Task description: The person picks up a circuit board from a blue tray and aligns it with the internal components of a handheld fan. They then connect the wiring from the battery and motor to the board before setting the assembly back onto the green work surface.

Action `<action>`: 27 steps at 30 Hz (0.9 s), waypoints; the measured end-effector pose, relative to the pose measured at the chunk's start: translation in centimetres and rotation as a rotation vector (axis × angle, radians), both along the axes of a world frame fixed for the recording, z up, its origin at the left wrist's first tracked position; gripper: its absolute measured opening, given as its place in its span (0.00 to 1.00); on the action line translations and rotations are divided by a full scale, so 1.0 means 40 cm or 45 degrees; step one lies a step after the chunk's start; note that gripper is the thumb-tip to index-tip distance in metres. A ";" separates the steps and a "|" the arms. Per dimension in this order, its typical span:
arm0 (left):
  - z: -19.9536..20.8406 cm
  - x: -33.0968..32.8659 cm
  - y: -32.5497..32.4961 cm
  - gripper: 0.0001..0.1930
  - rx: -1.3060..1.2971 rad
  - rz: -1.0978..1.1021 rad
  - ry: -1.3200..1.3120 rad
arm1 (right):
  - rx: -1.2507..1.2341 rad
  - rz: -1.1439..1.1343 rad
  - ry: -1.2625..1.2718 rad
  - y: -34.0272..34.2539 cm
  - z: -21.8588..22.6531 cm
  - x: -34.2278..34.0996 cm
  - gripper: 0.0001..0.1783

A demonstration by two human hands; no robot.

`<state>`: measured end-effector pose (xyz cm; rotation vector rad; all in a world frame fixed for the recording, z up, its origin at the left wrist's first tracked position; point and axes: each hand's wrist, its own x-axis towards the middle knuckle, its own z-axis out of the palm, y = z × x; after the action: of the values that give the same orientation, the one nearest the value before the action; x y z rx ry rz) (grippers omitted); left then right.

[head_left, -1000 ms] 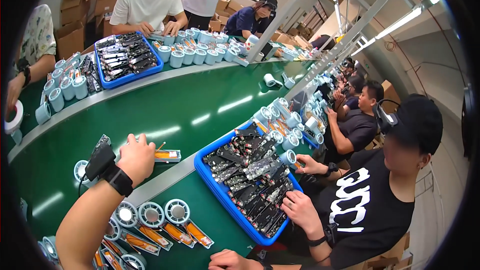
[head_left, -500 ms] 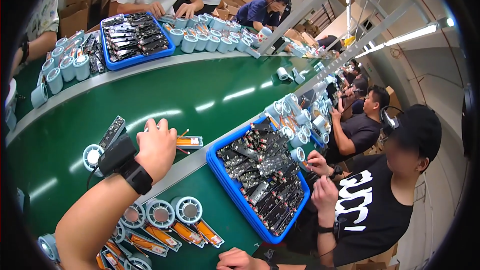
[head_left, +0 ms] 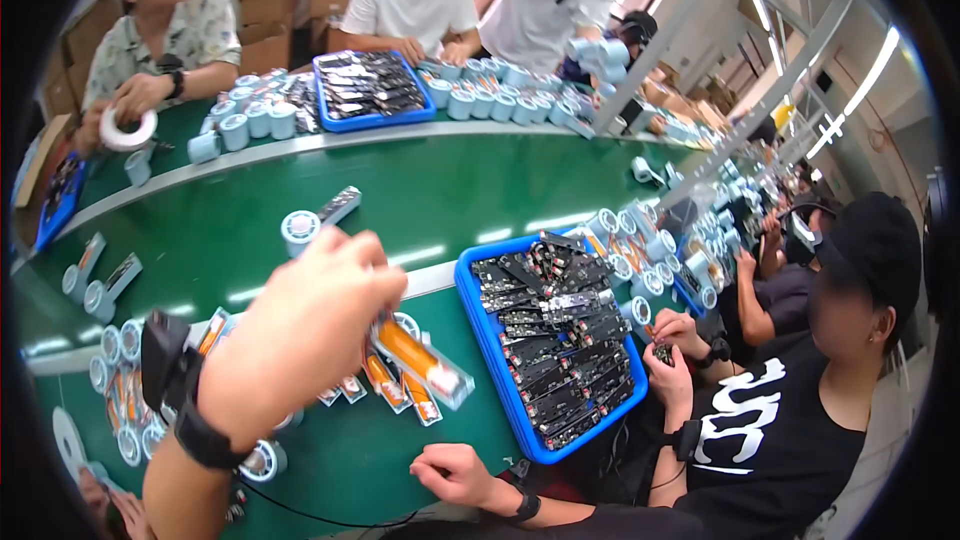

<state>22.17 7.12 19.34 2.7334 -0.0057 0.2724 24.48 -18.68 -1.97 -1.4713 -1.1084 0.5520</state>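
Note:
My left hand, with a black device strapped to its wrist, is closed on a light blue handheld fan body. Its slim handle shows an orange strip inside and points to the lower right; my fingers hide the rest. Below it, several similar open fans lie on the green near table, partly covered by my arm. Past my knuckles, another fan with a dark board along its handle lies on the green belt. My right hand rests in a loose fist by the table's near edge, with nothing visible in it.
A blue tray heaped with black circuit boards stands right of my left hand. A co-worker's hands work beside it. More fans cluster at the left. Across the belt stand a second blue tray and rows of fans.
My left hand has come back from the belt to above the near table, lifting the orange-stripped fan body off the belt. My right hand stays near the edge. The view has swung.

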 end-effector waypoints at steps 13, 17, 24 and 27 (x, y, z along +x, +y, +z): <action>-0.357 -0.334 -0.263 0.11 0.640 0.122 0.043 | 0.079 -0.236 -0.542 -0.121 0.225 0.097 0.04; -0.370 -0.354 -0.318 0.16 0.486 0.237 -0.141 | -0.110 -0.469 -0.814 -0.164 0.222 0.167 0.09; -0.428 -0.413 -0.357 0.24 0.138 0.375 -0.213 | -0.404 -0.680 -1.193 -0.175 0.114 0.288 0.15; -0.496 -0.412 -0.357 0.26 0.054 0.467 -0.336 | -0.435 -0.586 -1.046 -0.170 0.122 0.306 0.15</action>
<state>5.70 -7.16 -0.51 2.7040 0.4241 0.7401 36.73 -25.48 2.90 -2.2721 -1.2510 -0.2416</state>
